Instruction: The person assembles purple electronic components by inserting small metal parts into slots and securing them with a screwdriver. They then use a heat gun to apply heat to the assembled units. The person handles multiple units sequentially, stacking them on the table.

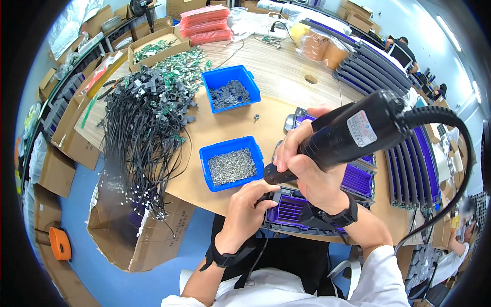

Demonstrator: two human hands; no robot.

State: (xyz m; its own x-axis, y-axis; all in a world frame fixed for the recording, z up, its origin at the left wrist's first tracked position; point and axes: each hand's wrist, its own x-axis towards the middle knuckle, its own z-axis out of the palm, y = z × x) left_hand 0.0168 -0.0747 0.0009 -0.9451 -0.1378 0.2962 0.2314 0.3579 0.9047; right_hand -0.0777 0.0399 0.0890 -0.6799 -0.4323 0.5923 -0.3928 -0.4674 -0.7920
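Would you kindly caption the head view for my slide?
Right hand aims a black electric screwdriver at a purple-and-grey part steadied by the left hand.

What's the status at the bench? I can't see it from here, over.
Right hand grips black electric screwdriver, tip down on purple-and-grey part. Left hand steadies the part's near edge. Blue bin of screws beside it, nothing blocking.

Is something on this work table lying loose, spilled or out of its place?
Yes, one thing: a small dark part lies alone on the bare table, between the two blue bins. The black cables lie in a tangled heap, some hanging over the table edge.
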